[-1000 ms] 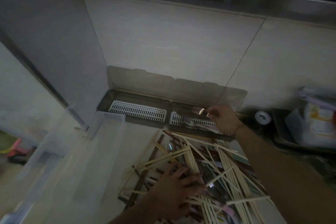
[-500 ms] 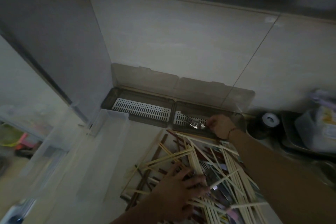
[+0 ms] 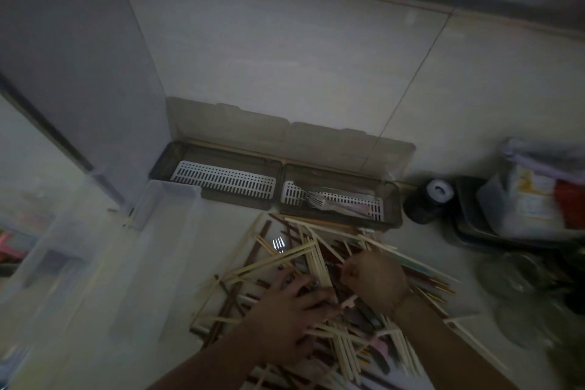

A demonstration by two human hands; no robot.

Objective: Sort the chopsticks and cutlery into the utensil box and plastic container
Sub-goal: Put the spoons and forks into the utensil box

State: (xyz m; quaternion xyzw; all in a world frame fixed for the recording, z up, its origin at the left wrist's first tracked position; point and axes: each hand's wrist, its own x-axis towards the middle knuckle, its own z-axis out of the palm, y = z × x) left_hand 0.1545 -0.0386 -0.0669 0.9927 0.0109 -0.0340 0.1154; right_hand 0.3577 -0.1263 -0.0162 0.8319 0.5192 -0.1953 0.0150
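Both hands are digging into the tangled heap of pale wooden chopsticks and cutlery (image 3: 319, 288) on the worktop: left hand (image 3: 285, 310) pressing flat, fingers spread, right hand (image 3: 375, 279) curling, its grasp unclear; next, lifting a piece toward the brown slatted utensil box (image 3: 338, 199), some forks already inside

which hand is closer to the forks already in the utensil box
Right. The right hand sits in the pile just below the forks; the left hand lies lower and further left.

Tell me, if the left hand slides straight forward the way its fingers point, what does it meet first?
Probably the right hand, just beyond the left hand fingertips over the chopstick pile; depth is unclear.
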